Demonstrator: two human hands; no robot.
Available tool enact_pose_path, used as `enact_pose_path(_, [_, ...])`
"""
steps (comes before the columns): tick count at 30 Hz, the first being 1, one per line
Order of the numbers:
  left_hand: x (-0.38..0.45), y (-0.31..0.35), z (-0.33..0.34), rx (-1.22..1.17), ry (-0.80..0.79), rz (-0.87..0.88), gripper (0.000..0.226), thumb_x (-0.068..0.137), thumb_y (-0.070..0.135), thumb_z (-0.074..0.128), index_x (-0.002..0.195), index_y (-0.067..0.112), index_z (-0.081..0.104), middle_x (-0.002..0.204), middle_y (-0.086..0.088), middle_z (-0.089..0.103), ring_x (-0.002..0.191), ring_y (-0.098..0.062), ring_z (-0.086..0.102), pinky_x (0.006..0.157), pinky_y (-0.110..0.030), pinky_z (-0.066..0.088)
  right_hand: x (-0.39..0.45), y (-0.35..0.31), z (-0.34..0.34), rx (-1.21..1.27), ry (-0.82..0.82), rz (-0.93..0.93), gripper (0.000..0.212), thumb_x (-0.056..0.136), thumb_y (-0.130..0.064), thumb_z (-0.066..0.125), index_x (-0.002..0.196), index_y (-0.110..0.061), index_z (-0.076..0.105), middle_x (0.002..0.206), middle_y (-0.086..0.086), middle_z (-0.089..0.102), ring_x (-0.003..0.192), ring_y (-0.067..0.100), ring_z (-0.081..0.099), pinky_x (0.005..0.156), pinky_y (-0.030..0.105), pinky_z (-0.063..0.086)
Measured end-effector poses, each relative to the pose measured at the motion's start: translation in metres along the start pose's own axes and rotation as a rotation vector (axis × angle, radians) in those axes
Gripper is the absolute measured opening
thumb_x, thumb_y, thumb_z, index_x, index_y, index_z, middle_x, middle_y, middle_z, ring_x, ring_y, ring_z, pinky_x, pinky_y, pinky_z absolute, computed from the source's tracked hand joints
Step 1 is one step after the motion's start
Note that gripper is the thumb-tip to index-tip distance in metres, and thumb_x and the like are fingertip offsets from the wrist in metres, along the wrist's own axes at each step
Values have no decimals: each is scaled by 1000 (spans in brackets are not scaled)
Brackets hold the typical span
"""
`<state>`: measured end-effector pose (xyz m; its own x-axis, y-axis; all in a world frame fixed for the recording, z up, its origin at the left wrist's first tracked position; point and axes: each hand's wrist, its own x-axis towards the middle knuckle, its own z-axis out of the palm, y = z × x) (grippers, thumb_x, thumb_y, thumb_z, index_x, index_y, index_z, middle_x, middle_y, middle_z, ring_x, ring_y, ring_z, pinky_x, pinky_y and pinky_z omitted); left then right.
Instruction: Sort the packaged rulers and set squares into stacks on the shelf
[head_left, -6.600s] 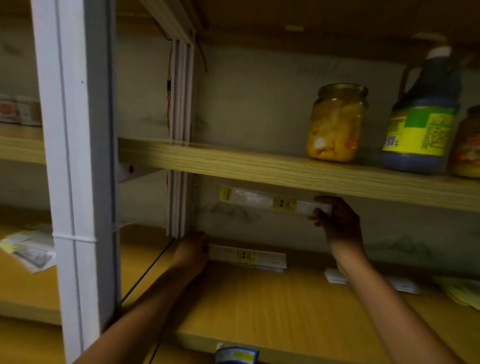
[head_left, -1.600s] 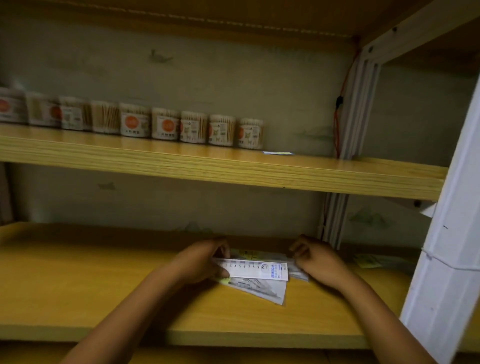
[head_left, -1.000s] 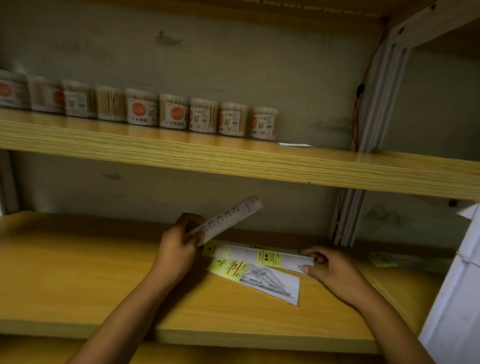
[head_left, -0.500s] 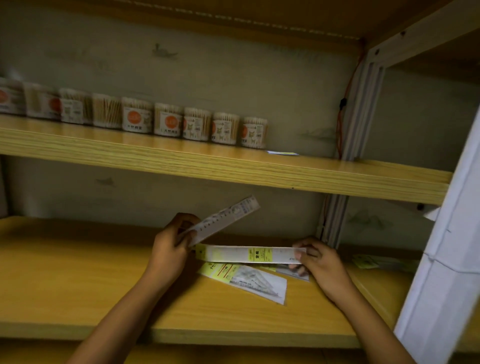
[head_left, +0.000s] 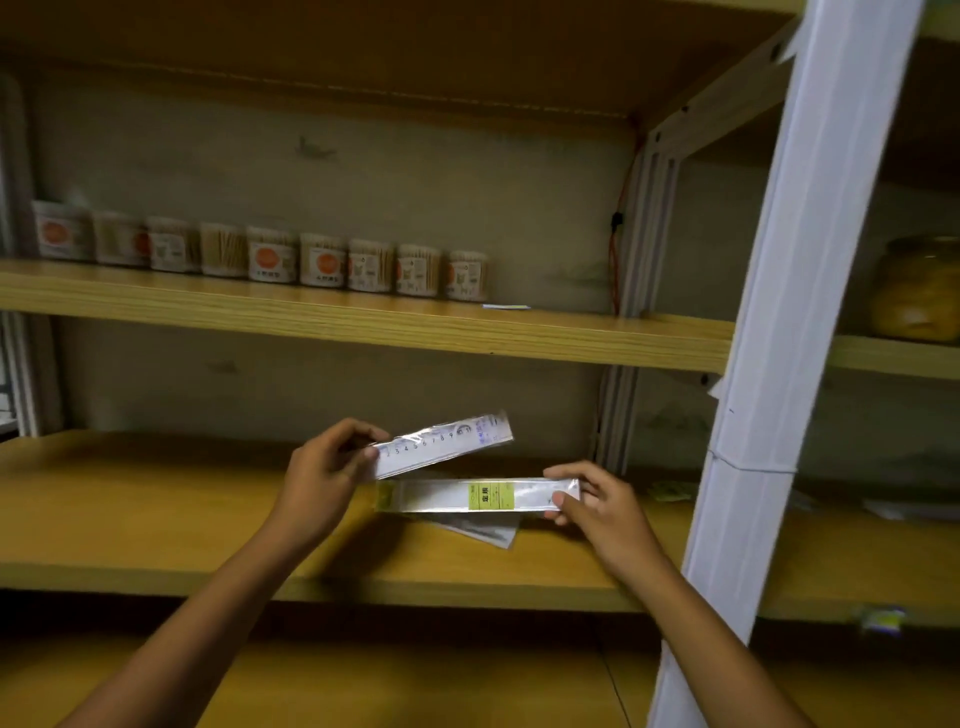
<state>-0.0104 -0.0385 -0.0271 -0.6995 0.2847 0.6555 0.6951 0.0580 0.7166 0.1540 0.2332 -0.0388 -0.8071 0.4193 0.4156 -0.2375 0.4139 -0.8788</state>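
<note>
Right hand: the right hand pinches the right end of the long packaged ruler between thumb and fingers; it hangs just above the shelf board, not resting on it.
Long ruler axis: near level, running from the grip toward 9 o'clock; its free left end stops just beside the left hand.
Left hand: the left hand grips the left end of the short packaged ruler, fingers curled over the top edge, thumb in front.
Short ruler axis: rises from the grip toward 2 o'clock, printed scale facing the camera, held above the long one; whether the two touch cannot be told.
Relation that matters: both rulers lie between the hands on nearly parallel axes, so by my reading bringing them together means tipping the short one level.
Package below: a flat clear package lies on the board under the long ruler, only its lower right corner showing; its kind is unclear.
Farther right: pale packets lie on the board beyond the white post, dim and partly cut off.
</note>
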Motion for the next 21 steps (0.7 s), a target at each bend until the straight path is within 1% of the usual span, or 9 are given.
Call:
enact_pose_path(2, [-13, 24, 1, 4, -15, 12, 23, 90, 3, 62, 93, 24, 69, 94, 11, 71, 90, -8, 67, 73, -26, 54, -24, -12, -13, -34, -2, -18, 23, 94, -7, 62, 108, -23, 68, 112, -8, 68, 97, 14, 71, 69, 23, 58])
enact_pose_path(5, [-40, 63, 7, -7, -22, 20, 22, 91, 3, 61, 93, 23, 69, 93, 9, 72, 89, -6, 67, 69, -17, 52, -64, -27, -32, -34, 6, -36, 23, 94, -7, 62, 106, -26, 69, 110, -14, 67, 95, 12, 71, 67, 21, 57])
enact_pose_path(7, [-62, 90, 16, -28, -31, 30, 21, 91, 2, 61, 93, 21, 69, 93, 9, 72, 88, -7, 67, 71, -21, 54, -92, -33, -48, -23, 14, -31, 23, 94, -6, 63, 104, -26, 70, 108, -13, 69, 94, 10, 71, 69, 28, 61])
enact_pose_path(9, [-83, 115, 30, -40, -55, 23, 20, 91, 2, 61, 93, 20, 69, 94, 7, 72, 90, -9, 68, 73, -26, 55, -121, -37, -67, -10, 8, -17, 23, 93, -5, 63, 104, -24, 70, 109, -6, 71, 92, 13, 72, 72, 37, 62])
enact_pose_path(10, [-93, 127, 38, -49, -71, 19, 20, 91, 2, 60, 94, 20, 69, 94, 5, 72, 91, -9, 68, 74, -27, 55, -135, -39, -80, 0, 8, -17, 22, 93, -3, 62, 104, -21, 69, 110, -5, 70, 94, 13, 72, 71, 35, 62])
enact_pose_path(12, [-111, 152, 59, -54, -108, 18, 20, 92, 4, 60, 95, 21, 69, 96, 6, 72, 93, -7, 66, 73, -26, 54, -163, -41, -107, 18, 17, -12, 22, 93, -1, 61, 104, -18, 68, 112, -5, 69, 97, 10, 71, 69, 25, 59])
enact_pose_path(14, [-127, 176, 83, -54, -134, 25, 20, 93, 6, 59, 97, 22, 69, 98, 7, 71, 94, -4, 65, 72, -24, 54, -189, -43, -137, 8, 42, 9, 21, 93, -2, 61, 105, -19, 67, 110, -6, 70, 98, 6, 70, 67, 21, 57])
enact_pose_path(18, [-150, 218, 133, -36, -181, 55, 19, 92, 7, 59, 97, 24, 67, 98, 12, 69, 94, 2, 62, 68, -18, 53, -227, -45, -195, -16, 100, 61, 21, 93, -3, 62, 105, -20, 68, 106, -3, 71, 90, 11, 71, 65, 21, 56])
enact_pose_path(21, [-159, 242, 169, -60, -227, 67, 19, 93, 10, 59, 98, 27, 66, 99, 14, 68, 97, 3, 61, 72, -21, 53, -240, -46, -232, -26, 146, 73, 21, 94, -5, 62, 105, -22, 69, 105, -3, 72, 85, 14, 72, 65, 23, 55])
